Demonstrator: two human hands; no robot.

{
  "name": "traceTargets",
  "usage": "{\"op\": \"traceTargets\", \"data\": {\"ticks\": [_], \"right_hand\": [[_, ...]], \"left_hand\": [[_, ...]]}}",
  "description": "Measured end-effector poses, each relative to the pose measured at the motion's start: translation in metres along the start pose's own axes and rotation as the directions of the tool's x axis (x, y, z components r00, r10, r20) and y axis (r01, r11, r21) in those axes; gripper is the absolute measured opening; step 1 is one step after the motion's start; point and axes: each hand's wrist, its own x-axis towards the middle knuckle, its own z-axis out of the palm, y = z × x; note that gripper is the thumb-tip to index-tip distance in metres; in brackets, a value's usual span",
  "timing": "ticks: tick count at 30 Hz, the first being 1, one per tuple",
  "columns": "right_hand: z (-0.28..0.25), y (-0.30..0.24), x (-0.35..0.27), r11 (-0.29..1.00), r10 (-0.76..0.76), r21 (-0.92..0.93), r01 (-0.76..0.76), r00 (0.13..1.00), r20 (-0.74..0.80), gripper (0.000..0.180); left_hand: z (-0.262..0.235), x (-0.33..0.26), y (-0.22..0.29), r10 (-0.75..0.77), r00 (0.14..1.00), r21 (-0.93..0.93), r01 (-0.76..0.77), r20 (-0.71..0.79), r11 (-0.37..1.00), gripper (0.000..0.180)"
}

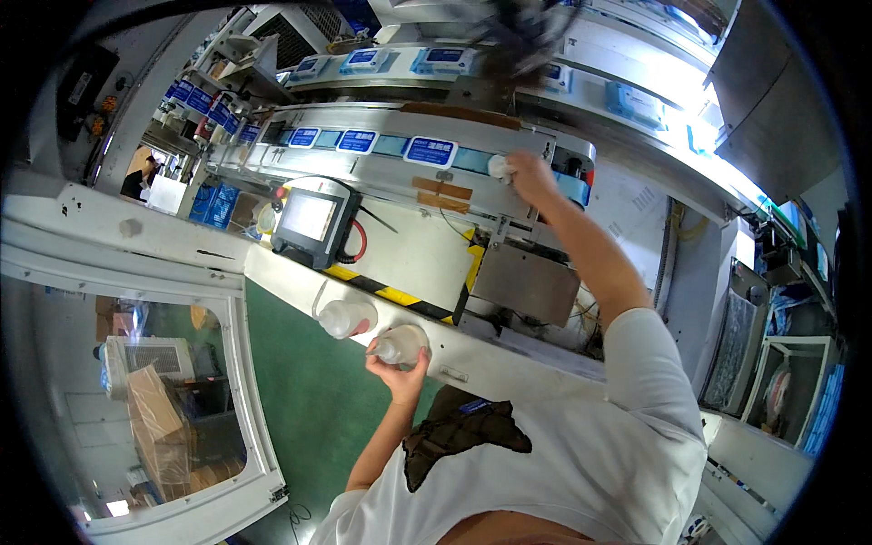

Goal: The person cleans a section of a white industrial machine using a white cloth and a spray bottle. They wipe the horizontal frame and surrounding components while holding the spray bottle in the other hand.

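Note:
My left hand (400, 374) has its fingers wrapped round a translucent plastic bottle (402, 343) with a narrow tip, at the white machine ledge. A second translucent bottle (341, 319) stands just left of it. My right arm stretches far forward over the machine. At the right end of a narrow blue conveyor belt (472, 161), my right hand (530, 177) is closed on a crumpled white wipe (499, 168), pressed at the belt. Left of this hand, several blue-and-white labels (431, 152) lie in a row along the belt.
A control panel with a screen (309, 216) stands left of the belt, near yellow-black striped edging (397, 295). Beyond runs another conveyor carrying light-blue packs (445, 61). A dark blurred shape (522, 41) hangs over it. A windowed white door (238, 381) is at lower left.

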Motion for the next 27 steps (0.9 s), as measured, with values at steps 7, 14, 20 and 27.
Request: {"op": "traceTargets", "data": {"ticks": [7, 14, 20, 27], "right_hand": [[-0.034, -0.008, -0.013, 0.995, 0.044, 0.083, -0.054, 0.992, 0.115, 0.026], [-0.003, -0.025, 0.004, 0.995, 0.060, -0.085, -0.057, 0.998, 0.030, 0.029], [0.012, -0.032, 0.016, 0.996, 0.026, 0.077, -0.034, 0.994, 0.101, 0.024], [-0.017, -0.008, 0.010, 0.998, 0.065, -0.024, -0.064, 0.995, 0.071, 0.023]], "left_hand": [[-0.001, -0.002, -0.012, 0.020, 1.000, 0.019, -0.020, 0.017, 1.000, 0.085], [-0.002, -0.003, -0.012, 0.001, 0.999, -0.003, -0.001, 0.036, 1.000, 0.085], [-0.003, -0.004, -0.010, 0.037, 0.999, 0.043, -0.038, 0.032, 0.998, 0.085], [0.001, -0.003, -0.006, 0.036, 0.999, 0.017, -0.037, 0.041, 0.999, 0.085]]}}
